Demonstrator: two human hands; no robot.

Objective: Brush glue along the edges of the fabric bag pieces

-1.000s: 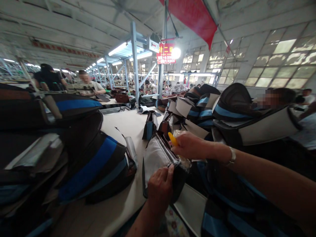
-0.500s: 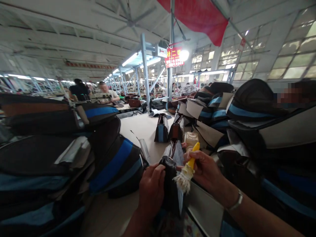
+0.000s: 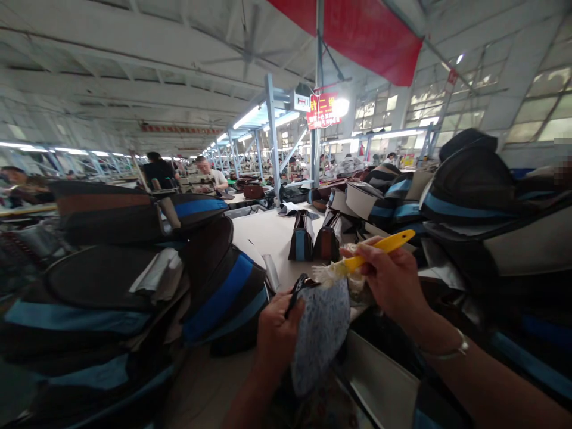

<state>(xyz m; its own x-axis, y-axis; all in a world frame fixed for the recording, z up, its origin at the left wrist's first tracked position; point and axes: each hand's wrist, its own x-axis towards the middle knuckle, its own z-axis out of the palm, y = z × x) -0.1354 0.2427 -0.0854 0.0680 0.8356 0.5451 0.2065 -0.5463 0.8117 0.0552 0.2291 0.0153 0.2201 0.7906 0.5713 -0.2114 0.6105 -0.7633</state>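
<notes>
My left hand [image 3: 277, 325] is closed on the edge of a dark fabric piece [image 3: 304, 283], whose speckled grey-blue inner panel [image 3: 320, 328] faces me. In my right hand [image 3: 393, 277] is a yellow-handled brush [image 3: 379, 245], gripped by its handle. Its pale, clumped bristles [image 3: 328, 273] are at the upper edge of the panel; I cannot tell whether they touch it. A translucent container [image 3: 357, 286] is partly hidden behind my right hand. Beyond it stand two folded dark pieces, one with a blue stripe [image 3: 299, 244] and one with a brown stripe [image 3: 328, 244].
Dark pieces with blue stripes are piled high on the left [image 3: 89, 316] and on the right [image 3: 469, 185]. Between the piles runs a pale tabletop [image 3: 254, 229]. A blue metal post [image 3: 272, 140] rises behind it. Other people [image 3: 159, 171] are farther back.
The held piece has turned so its speckled panel faces me. My right hand has tilted the brush from bristles-down to nearly level, raising the bristles to the panel's upper edge.
</notes>
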